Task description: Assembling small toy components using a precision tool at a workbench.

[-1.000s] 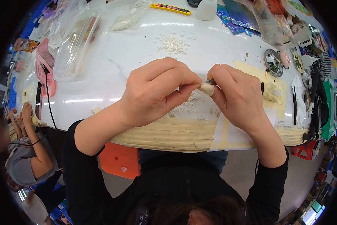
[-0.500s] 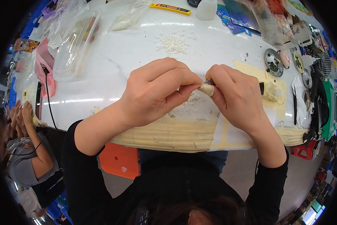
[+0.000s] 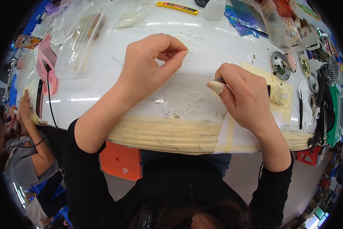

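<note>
My left hand (image 3: 146, 61) is raised over the white table (image 3: 110, 86), thumb and forefinger pinched together. Whatever lies between those fingertips, if anything, is too small to make out. Just past them is a scatter of small white bits (image 3: 190, 41), partly covered by the hand. My right hand (image 3: 245, 93) is closed around a small dark metallic piece (image 3: 219, 79), mostly hidden by the fingers. Beige tape (image 3: 216, 87) wraps its thumb. Between the hands and the near edge lies a second heap of white bits (image 3: 193, 104).
Masking tape (image 3: 160, 129) covers the near table edge. A clear plastic box (image 3: 74, 49) and pink mesh pouch (image 3: 46, 57) are at left. Far back lie a yellow cutter (image 3: 177, 7) and a white bottle (image 3: 215, 9). Round tins (image 3: 280, 65) stand at right. Another person's arm (image 3: 41, 156) shows at far left.
My left hand has parted from the right and moved up and left, toward the far scatter of white bits. My right hand has stayed nearly in place, still gripping the metallic piece.
</note>
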{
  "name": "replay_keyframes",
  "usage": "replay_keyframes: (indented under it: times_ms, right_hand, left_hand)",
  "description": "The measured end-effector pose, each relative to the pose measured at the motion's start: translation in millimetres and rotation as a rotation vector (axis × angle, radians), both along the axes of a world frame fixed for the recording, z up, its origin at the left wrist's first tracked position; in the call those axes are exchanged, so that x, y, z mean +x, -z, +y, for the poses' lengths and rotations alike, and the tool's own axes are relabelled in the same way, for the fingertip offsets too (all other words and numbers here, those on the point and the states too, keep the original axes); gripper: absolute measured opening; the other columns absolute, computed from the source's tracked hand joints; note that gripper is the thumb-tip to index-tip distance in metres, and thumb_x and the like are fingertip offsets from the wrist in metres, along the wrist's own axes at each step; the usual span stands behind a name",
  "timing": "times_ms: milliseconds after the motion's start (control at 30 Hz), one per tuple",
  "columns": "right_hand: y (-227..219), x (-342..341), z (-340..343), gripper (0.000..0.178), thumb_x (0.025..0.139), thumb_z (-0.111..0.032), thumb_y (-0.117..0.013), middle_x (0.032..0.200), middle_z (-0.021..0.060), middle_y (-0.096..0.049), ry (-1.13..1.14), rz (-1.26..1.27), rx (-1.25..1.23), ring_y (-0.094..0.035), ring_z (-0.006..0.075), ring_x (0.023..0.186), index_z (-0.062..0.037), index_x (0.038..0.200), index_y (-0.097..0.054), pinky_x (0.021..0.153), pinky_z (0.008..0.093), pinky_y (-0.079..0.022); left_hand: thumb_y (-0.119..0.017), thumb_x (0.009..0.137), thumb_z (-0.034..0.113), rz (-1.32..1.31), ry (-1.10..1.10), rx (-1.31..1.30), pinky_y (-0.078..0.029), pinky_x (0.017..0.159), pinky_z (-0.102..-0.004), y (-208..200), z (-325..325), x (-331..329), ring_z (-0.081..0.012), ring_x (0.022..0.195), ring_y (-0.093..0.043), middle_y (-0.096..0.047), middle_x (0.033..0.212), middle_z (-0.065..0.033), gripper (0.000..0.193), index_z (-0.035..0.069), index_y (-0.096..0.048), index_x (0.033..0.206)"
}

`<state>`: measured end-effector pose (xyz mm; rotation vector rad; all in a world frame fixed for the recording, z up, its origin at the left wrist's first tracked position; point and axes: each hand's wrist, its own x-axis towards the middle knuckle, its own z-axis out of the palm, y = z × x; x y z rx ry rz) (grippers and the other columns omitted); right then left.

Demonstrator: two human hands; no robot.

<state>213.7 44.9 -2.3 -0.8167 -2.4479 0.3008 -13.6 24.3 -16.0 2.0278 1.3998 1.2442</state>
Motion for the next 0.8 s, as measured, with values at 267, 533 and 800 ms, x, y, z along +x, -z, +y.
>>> replay_keyframes:
  times_ms: [267, 533, 800]
  right_hand:
    - [0, 1, 1, 0.025, 0.091, -0.028, -0.067, 0.066, 0.0033, -0.054, 0.026, 0.005, -0.015, -0.054, 0.024, 0.055, -0.0091, 0.083, -0.052, 0.047, 0.0353, -0.04]
    - [1, 1, 3, 0.025, 0.091, -0.028, -0.067, 0.066, 0.0037, -0.054, 0.032, 0.006, -0.024, -0.055, 0.0241, 0.055, -0.009, 0.083, -0.052, 0.048, 0.0354, -0.041]
    - [2, 0, 3, 0.017, 0.086, -0.016, -0.067, 0.067, 0.0043, -0.055, 0.025, -0.004, -0.027, -0.056, 0.0248, 0.057, -0.0088, 0.084, -0.052, 0.048, 0.0356, -0.042]
  left_hand:
    - [-0.069, 0.087, 0.011, 0.016, -0.182, -0.272, -0.053, 0.07, -0.0244, 4, 19, -19, -0.0107, 0.074, -0.065, -0.071, 0.082, -0.0057, 0.014, -0.002, -0.071, 0.091]
    - [-0.071, 0.086, 0.009, 0.075, 0.157, -0.473, -0.049, 0.064, -0.0215, -16, 7, -20, -0.0057, 0.071, -0.058, -0.067, 0.081, -0.0017, 0.012, -0.001, -0.07, 0.091]
    - [-0.073, 0.081, 0.002, 0.164, 0.461, -0.44, -0.051, 0.064, -0.0271, -14, -7, -7, -0.0157, 0.071, -0.061, -0.064, 0.082, -0.0052, 0.01, 0.001, -0.069, 0.09]
